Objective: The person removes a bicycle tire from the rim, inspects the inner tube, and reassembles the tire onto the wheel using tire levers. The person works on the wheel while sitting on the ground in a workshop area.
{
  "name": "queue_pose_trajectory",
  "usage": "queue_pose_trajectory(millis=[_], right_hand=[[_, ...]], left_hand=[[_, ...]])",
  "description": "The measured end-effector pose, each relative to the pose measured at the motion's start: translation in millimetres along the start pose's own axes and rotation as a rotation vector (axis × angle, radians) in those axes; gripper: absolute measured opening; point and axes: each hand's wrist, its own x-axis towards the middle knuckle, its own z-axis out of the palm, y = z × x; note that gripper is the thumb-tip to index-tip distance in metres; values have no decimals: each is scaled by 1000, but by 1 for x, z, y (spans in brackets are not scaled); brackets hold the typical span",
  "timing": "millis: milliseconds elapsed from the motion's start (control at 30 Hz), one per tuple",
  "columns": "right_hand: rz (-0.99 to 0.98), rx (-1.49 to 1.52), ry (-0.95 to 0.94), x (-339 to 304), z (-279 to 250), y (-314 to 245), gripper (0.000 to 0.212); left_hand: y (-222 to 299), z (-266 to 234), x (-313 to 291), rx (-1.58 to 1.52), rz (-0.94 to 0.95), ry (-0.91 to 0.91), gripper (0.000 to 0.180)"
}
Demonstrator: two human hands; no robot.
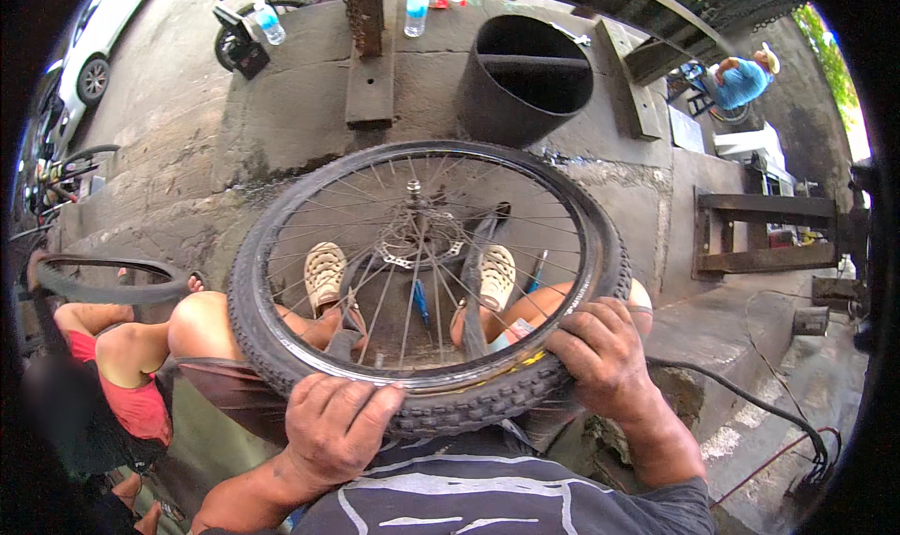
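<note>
A bicycle wheel with a knobby black tire rests tilted across my lap, its spokes and disc brake rotor facing up. My left hand curls its fingers over the near left stretch of tire and rim. On the near right, my right hand grips the tire with bent fingers. Just left of that hand, a yellow strip shows between rim and tire. Along the near side the tire's edge looks partly off the rim. Thumbs and palms are mostly hidden.
Blue slim tools and a dark rubber strip show through the spokes, near my clogs. Beyond the wheel stands a wide black tub. At left another person holds a tire. A black hose lies right.
</note>
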Motion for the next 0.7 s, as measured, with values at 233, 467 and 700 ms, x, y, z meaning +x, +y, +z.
queue_pose_trajectory(millis=[233, 467, 700], right_hand=[[-32, 73, -31, 1, 4, 2, 30], [19, 46, 4, 21, 0, 3, 42], [-94, 91, 36, 94, -21, -14, 14]], left_hand=[[-9, 3, 3, -14, -20, 5, 25], [-9, -18, 25, 25, -98, -138, 56], [26, -43, 123, -55, 4, -288, 58]])
